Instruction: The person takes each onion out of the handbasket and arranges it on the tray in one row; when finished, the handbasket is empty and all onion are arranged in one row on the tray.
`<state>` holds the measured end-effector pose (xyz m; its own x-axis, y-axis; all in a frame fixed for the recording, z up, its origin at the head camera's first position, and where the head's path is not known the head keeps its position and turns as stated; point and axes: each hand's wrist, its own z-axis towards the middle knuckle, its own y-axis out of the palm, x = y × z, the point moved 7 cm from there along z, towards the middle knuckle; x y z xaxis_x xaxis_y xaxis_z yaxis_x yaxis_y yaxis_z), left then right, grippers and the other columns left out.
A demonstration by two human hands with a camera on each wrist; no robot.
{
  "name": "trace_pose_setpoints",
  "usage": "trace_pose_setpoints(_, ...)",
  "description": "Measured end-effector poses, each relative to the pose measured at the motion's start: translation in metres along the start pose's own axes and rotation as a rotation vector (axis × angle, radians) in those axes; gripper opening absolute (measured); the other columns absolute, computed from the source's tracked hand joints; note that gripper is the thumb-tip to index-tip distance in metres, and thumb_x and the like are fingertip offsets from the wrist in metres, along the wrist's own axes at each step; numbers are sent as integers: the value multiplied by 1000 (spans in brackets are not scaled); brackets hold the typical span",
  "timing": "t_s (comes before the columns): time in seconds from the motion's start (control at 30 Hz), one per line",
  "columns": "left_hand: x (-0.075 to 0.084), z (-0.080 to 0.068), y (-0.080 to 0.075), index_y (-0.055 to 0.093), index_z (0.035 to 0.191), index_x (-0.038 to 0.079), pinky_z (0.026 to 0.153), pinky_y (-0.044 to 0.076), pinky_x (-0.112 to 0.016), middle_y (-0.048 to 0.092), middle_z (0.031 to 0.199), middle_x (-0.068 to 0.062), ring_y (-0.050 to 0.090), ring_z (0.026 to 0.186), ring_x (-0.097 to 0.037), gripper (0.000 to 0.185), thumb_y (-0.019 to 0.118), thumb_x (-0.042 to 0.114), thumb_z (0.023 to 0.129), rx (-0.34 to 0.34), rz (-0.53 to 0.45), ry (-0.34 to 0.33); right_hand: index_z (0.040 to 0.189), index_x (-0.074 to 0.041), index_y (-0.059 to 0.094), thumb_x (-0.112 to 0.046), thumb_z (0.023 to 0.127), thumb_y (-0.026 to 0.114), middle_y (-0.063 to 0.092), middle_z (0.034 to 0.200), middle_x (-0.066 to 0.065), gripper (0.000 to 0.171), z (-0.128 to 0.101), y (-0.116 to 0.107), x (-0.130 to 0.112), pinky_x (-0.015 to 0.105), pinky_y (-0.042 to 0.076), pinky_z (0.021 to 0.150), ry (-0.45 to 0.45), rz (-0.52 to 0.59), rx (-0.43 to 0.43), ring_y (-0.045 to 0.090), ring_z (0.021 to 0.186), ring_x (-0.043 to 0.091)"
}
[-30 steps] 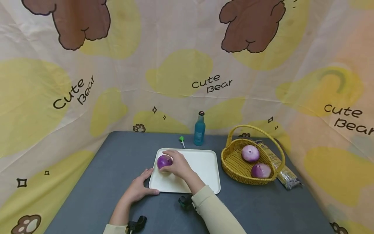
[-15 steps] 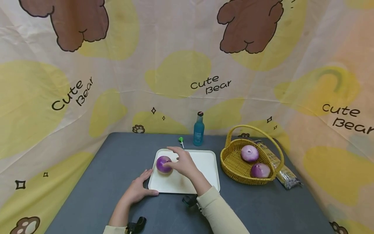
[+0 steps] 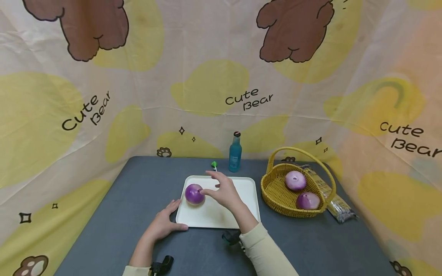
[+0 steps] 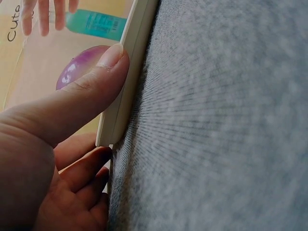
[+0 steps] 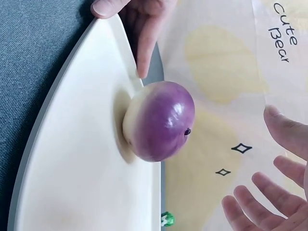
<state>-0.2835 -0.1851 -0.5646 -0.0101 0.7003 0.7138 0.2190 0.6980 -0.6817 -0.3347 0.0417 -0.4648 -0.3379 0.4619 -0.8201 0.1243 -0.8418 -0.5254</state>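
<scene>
Pale cloth [image 3: 207,88] with yellow patches, brown bear drawings and the words "Cute Bear" hangs behind and around a dark grey table [image 3: 155,172]. On this table, near the middle, lies a white tray [image 3: 235,199], and on its left part sits a purple onion [image 3: 195,194], whose lower portion is whitish and whose small dark tip points upward. The left hand [image 3: 164,222] holds the near left corner of the tray: the thumb is laid on the near rim, while the other fingers are along the left side. The right hand [image 3: 224,193] is released, with its fingers spread and nothing between them; it is raised above the tray, just beside the onion, and the right wrist view shows a gap between them. Each wrist carries a black device, and the sleeves are light in colour. Behind the tray stand a blue bottle [image 3: 235,153], upright with a dark cap, and, to its left, a green lollipop [image 3: 214,165] with a white stick. To the right of the tray there is a yellow woven basket [image 3: 276,204] with a high handle, which contains two purplish onions [image 3: 295,180]. A shiny packet [image 3: 340,209] lies at the far right, partly hidden by the basket.
</scene>
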Motion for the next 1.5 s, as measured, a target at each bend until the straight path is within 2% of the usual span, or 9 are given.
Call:
trace_pose_setpoints(0.2, 0, 1, 0, 36, 158, 13, 114, 23, -71, 30, 164, -19, 22, 152, -44, 113, 93, 45, 66, 2, -10, 6, 143, -17, 58, -27, 82, 86, 58, 144, 5, 68, -5, -10, 2, 47, 56, 97, 8, 7, 20, 57, 130, 28)
trace_pose_setpoints(0.37, 0, 0, 0, 37, 158, 12, 114, 24, -71, 30, 164, -19, 22, 152, -44, 113, 93, 44, 66, 5, -11, 7, 144, -17, 57, -31, 82, 85, 58, 145, 4, 70, -8, -19, 3, 40, 56, 96, 5, -13, 35, 57, 130, 26)
trace_pose_setpoints(0.63, -1, 1, 0, 37, 158, 13, 114, 24, -70, 30, 164, -19, 22, 152, -44, 113, 94, 44, 65, 4, -14, 2, 143, -16, 58, -27, 81, 86, 58, 145, 5, 69, -14, -34, 4, 44, 56, 97, 17, 8, 73, 55, 133, 27)
trace_pose_setpoints(1.0, -1, 1, 1, 36, 158, 12, 114, 24, -70, 30, 164, -20, 22, 152, -45, 113, 93, 43, 66, 0, -11, 3, 141, -21, 59, -31, 79, 87, 59, 144, 1, 69, -23, -54, 7, 42, 56, 96, 11, -12, 143, 58, 130, 26)
trace_pose_setpoints(1.5, 0, 0, 1, 35, 158, 13, 114, 23, -71, 29, 164, -19, 21, 152, -44, 113, 93, 45, 67, -9, -4, 0, 141, -21, 61, -30, 79, 87, 60, 143, 5, 68, -36, -80, 17, 46, 55, 97, -4, 1, 208, 57, 132, 28)
